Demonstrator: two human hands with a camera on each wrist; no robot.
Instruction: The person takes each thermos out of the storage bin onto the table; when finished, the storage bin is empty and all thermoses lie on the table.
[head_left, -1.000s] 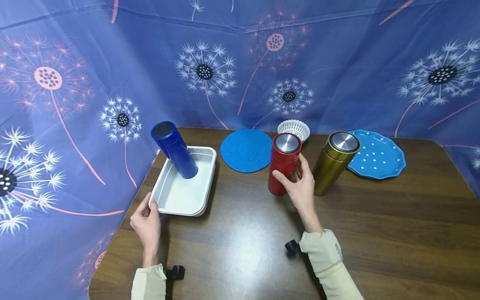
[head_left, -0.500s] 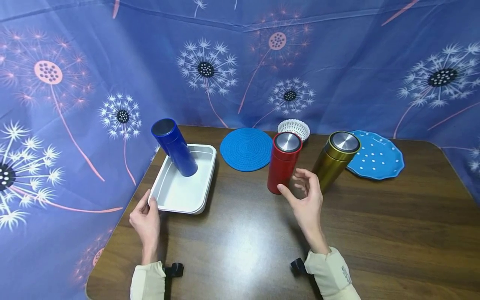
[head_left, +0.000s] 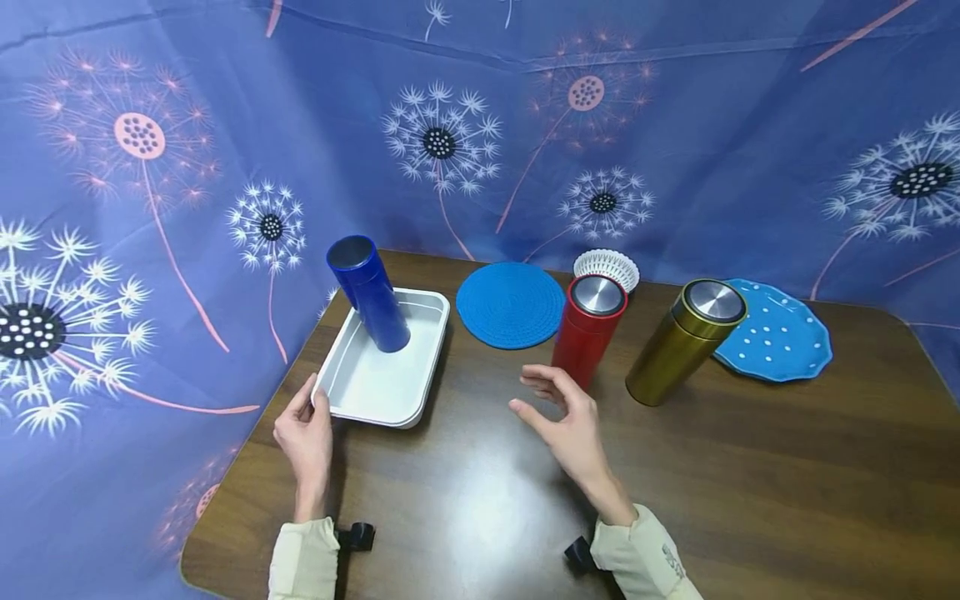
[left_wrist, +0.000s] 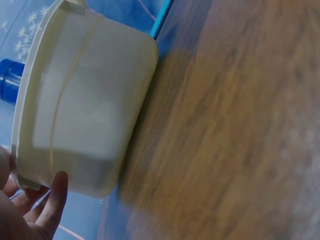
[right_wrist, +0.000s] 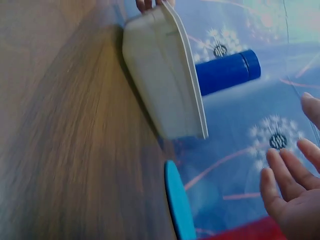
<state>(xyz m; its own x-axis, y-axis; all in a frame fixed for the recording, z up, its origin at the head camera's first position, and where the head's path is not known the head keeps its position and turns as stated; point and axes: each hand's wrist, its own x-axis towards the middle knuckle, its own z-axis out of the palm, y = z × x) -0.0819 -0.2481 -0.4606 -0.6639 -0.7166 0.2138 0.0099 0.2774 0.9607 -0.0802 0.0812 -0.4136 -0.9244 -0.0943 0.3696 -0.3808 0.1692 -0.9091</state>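
- Tray [head_left: 352, 400], white, is held at its near left corner by the left hand [head_left: 306, 437], thumb on the rim; the blue flask [head_left: 370, 294] stands inside it, at the table's [head_left: 750, 483] left edge.
- Right hand [head_left: 558, 417] is held spread and empty over the table, just before the red flask [head_left: 588, 333].
- Tipping is judged the risk: the blue flask could be toppled if the tray is tugged.
- The red flask could be knocked into the gold flask [head_left: 686, 342] by a careless sweep.
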